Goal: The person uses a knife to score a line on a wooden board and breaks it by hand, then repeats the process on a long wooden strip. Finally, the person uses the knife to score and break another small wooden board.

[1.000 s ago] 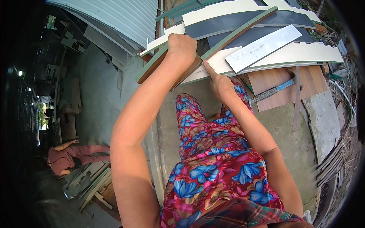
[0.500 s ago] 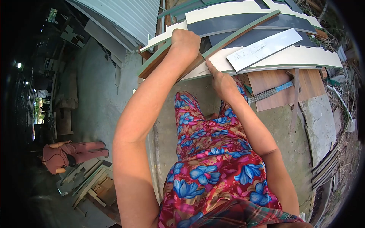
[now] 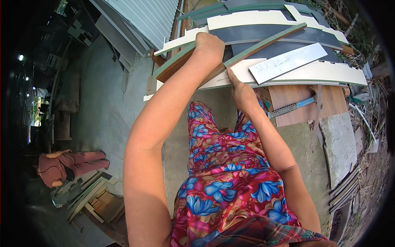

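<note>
My left hand is closed in a fist over the pile, at the inner end of a green-edged wooden board. The forearm and the back of the hand hide its fingers. My right hand has its index finger reaching up to the lower end of a green-edged wooden strip. Its other fingers are curled, and what they hold, if anything, is hidden. That strip slants up to the right across the pile. Near my right hand, a white rectangular panel with faint marks rests on a cream curved panel.
A hammer with a blue grip lies on a wood-grain board to the right. Dark curved panels are stacked beyond my hands. At far left a person in reddish clothes is near stacked offcuts. Corrugated sheeting stands behind.
The view has shifted slightly, so the pile sits a little lower and the person at left nearer the edge. Both hands keep nearly the same places on the pile.
</note>
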Motion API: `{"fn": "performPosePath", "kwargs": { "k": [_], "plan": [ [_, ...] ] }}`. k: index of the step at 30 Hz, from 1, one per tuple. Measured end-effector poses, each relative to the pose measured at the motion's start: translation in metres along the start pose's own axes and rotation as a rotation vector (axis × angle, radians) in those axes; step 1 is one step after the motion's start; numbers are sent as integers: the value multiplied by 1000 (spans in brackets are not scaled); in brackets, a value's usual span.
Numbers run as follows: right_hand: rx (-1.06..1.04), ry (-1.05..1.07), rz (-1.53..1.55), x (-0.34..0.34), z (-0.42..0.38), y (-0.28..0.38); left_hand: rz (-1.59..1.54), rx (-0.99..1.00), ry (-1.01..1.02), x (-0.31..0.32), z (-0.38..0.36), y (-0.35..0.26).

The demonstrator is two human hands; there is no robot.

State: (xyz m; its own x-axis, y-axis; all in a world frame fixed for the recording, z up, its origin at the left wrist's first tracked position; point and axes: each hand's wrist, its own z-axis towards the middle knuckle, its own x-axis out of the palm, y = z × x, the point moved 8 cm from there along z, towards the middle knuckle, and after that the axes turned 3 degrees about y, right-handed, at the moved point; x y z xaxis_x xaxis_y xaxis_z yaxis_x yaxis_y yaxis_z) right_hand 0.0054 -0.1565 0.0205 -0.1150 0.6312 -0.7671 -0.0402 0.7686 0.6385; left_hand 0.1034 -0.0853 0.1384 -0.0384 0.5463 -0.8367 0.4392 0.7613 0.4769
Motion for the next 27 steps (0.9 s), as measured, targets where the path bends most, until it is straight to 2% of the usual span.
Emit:
{"fn": "performPosePath", "kwargs": {
  "k": [3,5,11,14,16,25,27],
  "plan": [
    [-81,-48,17,1,-2,-2,-8,-6,-15,-4,-5,0],
    [-15,17,19,6,-1,-8,-31,-19,-5,0,2,0],
    [-143,-80,51,8,2,-11,-28,-9,0,1,4,-1],
    [-89,-44,61,8,0,-9,-23,4,66,1,3,-2],
    [-143,-85,82,10,0,-9,-24,11,91,4,6,-3],
    [-213,-122,141,8,-4,-4,-49,31,83,3,8,-5],
    [-172,-96,140,7,-4,-3,-55,34,83,4,10,-7]
  ]
}}
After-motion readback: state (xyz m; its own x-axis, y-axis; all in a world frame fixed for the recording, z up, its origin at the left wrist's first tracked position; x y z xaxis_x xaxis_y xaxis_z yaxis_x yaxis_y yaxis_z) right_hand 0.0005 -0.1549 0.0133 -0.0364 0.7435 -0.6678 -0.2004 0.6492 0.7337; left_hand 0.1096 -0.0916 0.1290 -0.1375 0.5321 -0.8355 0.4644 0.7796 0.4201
